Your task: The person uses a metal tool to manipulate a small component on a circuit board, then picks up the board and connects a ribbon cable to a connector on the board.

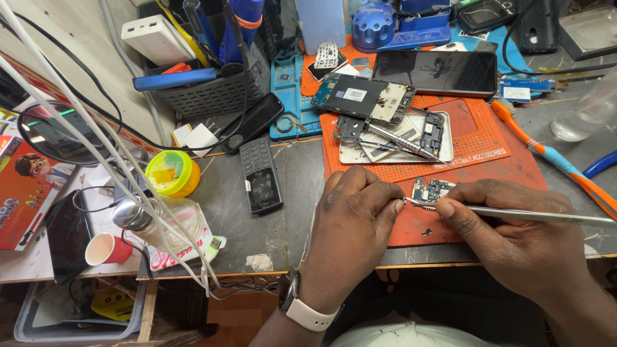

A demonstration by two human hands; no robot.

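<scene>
Tweezers (540, 215) were pinched in the right hand (514, 241), tips at a small circuit board (432, 190) near the orange mat's (479, 138) front edge. Left hand (350, 225) fingers were clamped together on the board's left end. A red box (26, 193) lay at the tabletop's left edge.

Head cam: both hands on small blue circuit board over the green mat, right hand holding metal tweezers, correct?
Not quite: the mat is orange, not green. The rest holds in the head view: left hand and right hand meet at the small blue circuit board, the right holding metal tweezers.
</scene>
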